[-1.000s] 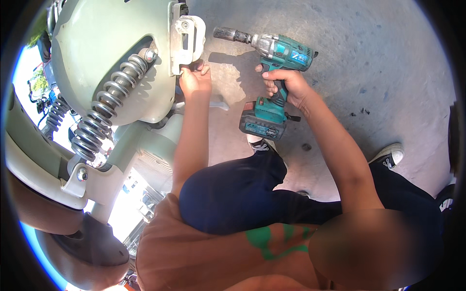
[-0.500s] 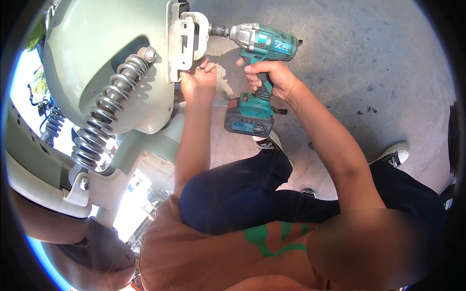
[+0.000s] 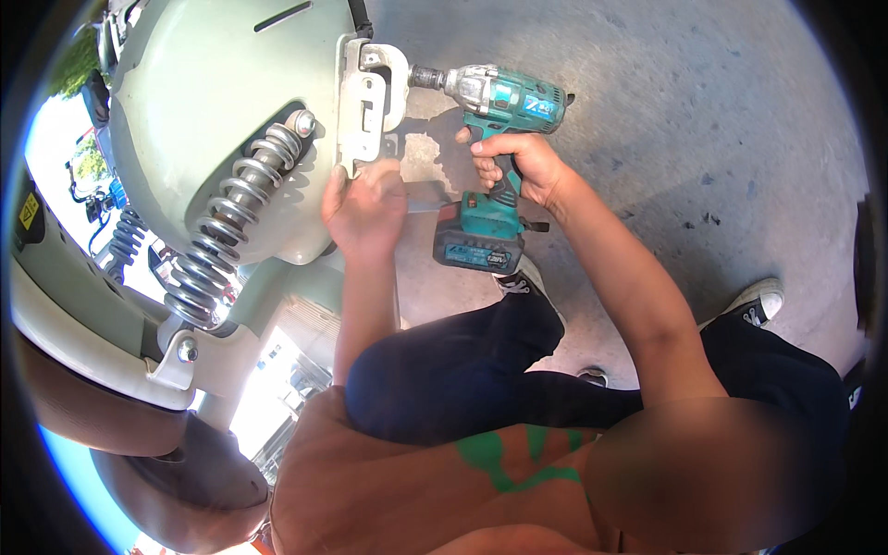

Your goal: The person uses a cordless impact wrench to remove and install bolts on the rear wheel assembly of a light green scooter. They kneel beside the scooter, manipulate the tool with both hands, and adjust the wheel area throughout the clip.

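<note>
The hands work at the pale green rounded scooter body panel (image 3: pixel 213 120), which serves as the landmark here. The right hand (image 3: pixel 518 166) is clenched around the grip of a teal and black cordless impact wrench (image 3: pixel 495 92), holding it level just to the right of the panel, with its blocky teal battery pack (image 3: pixel 479 245) hanging below the fist. The tool's dark nose touches the right side of a white metal bracket (image 3: pixel 365 102) bolted to the panel's right edge. The left hand (image 3: pixel 365 208) is curled at the lower end of that bracket, its fingers pressed against the metal; whether they pinch a small part there cannot be told. A chrome coil spring shock absorber (image 3: pixel 227 231) runs slantwise down the panel's lower left face, from a bolt near the bracket toward a pale mount below. Right of the panel lies sunlit grey concrete floor (image 3: pixel 666 120), carrying the tool's shadow. Below the panel the person's knees in dark blue trousers (image 3: pixel 462 370) are bent, and a black and white sneaker (image 3: pixel 754 301) rests on the floor well to the right.
</note>
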`<control>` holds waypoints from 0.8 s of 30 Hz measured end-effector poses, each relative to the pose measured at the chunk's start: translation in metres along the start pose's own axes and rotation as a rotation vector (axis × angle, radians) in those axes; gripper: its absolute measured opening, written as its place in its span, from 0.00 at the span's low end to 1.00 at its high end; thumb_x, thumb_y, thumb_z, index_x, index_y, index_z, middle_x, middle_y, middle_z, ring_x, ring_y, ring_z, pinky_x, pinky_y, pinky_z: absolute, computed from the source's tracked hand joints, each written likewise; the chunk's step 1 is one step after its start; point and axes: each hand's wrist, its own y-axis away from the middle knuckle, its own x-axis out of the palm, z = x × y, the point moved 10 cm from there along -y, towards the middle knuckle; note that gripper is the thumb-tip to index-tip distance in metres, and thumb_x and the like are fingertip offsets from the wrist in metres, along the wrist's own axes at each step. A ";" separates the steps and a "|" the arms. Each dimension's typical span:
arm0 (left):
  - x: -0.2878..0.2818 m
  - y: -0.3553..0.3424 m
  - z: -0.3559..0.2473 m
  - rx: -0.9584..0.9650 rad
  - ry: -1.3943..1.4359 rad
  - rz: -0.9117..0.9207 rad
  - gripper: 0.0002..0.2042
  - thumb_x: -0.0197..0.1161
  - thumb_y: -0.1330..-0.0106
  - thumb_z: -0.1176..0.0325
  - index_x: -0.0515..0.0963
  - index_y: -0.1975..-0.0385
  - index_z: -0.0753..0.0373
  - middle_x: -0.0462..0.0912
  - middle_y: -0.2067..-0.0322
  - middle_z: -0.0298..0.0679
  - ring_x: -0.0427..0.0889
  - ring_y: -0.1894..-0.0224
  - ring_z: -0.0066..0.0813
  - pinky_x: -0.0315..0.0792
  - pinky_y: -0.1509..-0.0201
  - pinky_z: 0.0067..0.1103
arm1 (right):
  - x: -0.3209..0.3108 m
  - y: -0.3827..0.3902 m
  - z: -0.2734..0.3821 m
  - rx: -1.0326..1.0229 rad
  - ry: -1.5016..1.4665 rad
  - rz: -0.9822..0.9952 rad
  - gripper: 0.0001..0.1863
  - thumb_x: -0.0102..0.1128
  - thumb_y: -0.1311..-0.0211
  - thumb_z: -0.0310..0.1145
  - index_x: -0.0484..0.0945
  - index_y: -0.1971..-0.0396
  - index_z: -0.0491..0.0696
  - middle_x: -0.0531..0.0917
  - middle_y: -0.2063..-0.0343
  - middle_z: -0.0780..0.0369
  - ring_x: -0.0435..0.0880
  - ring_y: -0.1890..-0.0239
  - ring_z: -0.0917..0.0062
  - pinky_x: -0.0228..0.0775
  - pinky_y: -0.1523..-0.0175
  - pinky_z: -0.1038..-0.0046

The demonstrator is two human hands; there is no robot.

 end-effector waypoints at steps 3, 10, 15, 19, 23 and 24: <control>-0.007 -0.004 0.004 -0.021 0.086 -0.044 0.12 0.65 0.43 0.66 0.71 0.68 0.66 0.61 0.78 0.30 0.60 0.74 0.21 0.55 0.73 0.16 | -0.002 0.001 -0.001 0.004 0.005 0.000 0.14 0.61 0.47 0.26 0.79 0.59 0.44 0.75 0.81 0.67 0.71 0.84 0.85 0.70 0.75 0.79; -0.018 -0.016 0.005 -0.076 0.043 0.035 0.15 0.65 0.41 0.58 0.76 0.62 0.62 0.67 0.75 0.29 0.60 0.75 0.19 0.58 0.74 0.16 | 0.002 0.006 0.001 -0.004 0.016 -0.041 0.14 0.60 0.46 0.27 0.78 0.58 0.42 0.73 0.83 0.65 0.69 0.83 0.82 0.66 0.74 0.77; -0.017 -0.023 0.002 -0.081 -0.011 -0.024 0.13 0.69 0.43 0.63 0.74 0.67 0.62 0.65 0.79 0.28 0.60 0.76 0.19 0.57 0.74 0.17 | 0.002 0.004 0.004 0.038 0.003 0.007 0.14 0.60 0.45 0.26 0.79 0.58 0.42 0.73 0.83 0.65 0.69 0.83 0.82 0.66 0.74 0.76; -0.014 -0.022 -0.003 -0.085 -0.122 -0.087 0.12 0.68 0.42 0.62 0.74 0.67 0.61 0.65 0.78 0.28 0.60 0.77 0.20 0.57 0.74 0.18 | 0.010 0.003 0.004 0.042 -0.017 0.039 0.14 0.60 0.46 0.25 0.78 0.58 0.41 0.73 0.83 0.65 0.70 0.83 0.82 0.66 0.74 0.77; -0.011 -0.022 0.002 -0.124 -0.186 -0.103 0.13 0.68 0.41 0.61 0.75 0.64 0.61 0.69 0.76 0.28 0.60 0.77 0.20 0.57 0.74 0.18 | 0.015 0.002 0.003 0.044 0.024 -0.004 0.14 0.60 0.47 0.24 0.78 0.58 0.41 0.74 0.83 0.66 0.70 0.83 0.82 0.66 0.73 0.78; -0.012 -0.021 0.002 -0.122 -0.180 -0.121 0.13 0.68 0.41 0.61 0.75 0.64 0.61 0.69 0.76 0.28 0.60 0.77 0.19 0.57 0.74 0.18 | 0.014 0.002 0.002 0.040 0.038 -0.017 0.14 0.60 0.47 0.24 0.78 0.58 0.41 0.74 0.83 0.66 0.70 0.82 0.82 0.66 0.73 0.78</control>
